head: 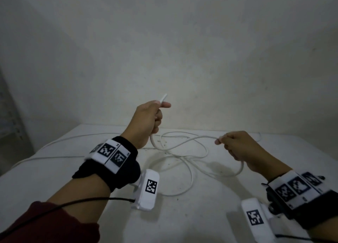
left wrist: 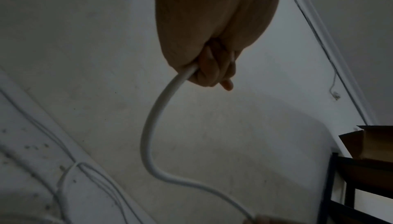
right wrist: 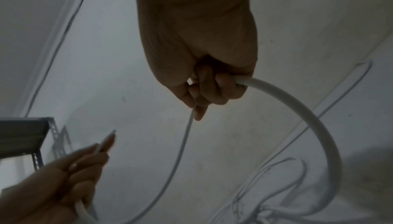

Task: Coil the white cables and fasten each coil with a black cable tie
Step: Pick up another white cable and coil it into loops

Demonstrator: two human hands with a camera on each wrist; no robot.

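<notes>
A white cable (head: 184,142) hangs between both hands above the white table (head: 201,215). My left hand (head: 151,118) is raised and grips it in a fist near its end; the cable tip (head: 163,97) sticks up past the thumb. In the left wrist view the cable (left wrist: 157,110) drops out of the fist (left wrist: 212,69) and curves away. My right hand (head: 236,145) holds the same cable further along, pinching it at the fingertips. From this fist (right wrist: 210,89) a thick loop (right wrist: 319,126) arcs down to the table. No black cable tie is in view.
More white cable lies in loose tangled loops (head: 188,162) on the table between my arms, and a long strand (head: 54,142) runs off to the left edge. A wall stands right behind the table. A metal shelf (right wrist: 25,136) and a cardboard box (left wrist: 374,142) sit off to the sides.
</notes>
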